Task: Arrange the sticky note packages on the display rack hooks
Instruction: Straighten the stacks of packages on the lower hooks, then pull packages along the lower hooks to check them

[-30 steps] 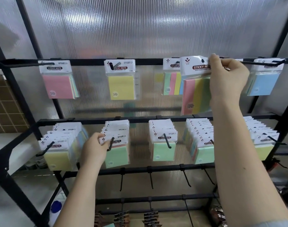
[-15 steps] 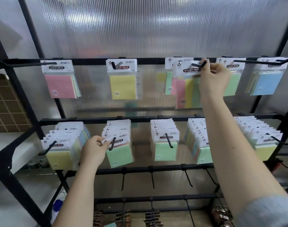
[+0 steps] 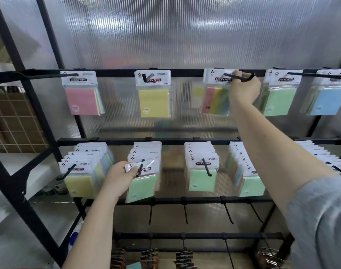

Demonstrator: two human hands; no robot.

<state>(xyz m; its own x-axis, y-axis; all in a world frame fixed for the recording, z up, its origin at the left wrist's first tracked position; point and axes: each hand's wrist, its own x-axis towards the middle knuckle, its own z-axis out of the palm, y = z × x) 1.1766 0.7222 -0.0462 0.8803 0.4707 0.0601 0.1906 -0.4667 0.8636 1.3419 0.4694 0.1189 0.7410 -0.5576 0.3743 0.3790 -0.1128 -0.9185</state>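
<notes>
Hands work at two levels of a black display rack (image 3: pixel 165 141) backed by ribbed translucent panel. The right hand (image 3: pixel 244 88) reaches the top rail, fingers curled round the white header of a multicolour sticky note package (image 3: pixel 216 100) that hangs on the third hook (image 3: pixel 241 77) from the rack's left edge; the hook's upturned tip shows just above the knuckles. The left hand (image 3: pixel 119 177) is at the middle rail, pinching the header of the front green package (image 3: pixel 142 183) on the second hook (image 3: pixel 140 168), which tilts toward the rack's left side. On the top rail hang a pink package (image 3: pixel 82 100), a yellow package (image 3: pixel 153 102), a green one (image 3: pixel 278 100) and a blue one (image 3: pixel 325 101). Full stacks fill the other middle-rail hooks, and the rail beneath holds bare hooks (image 3: pixel 185 213).
</notes>
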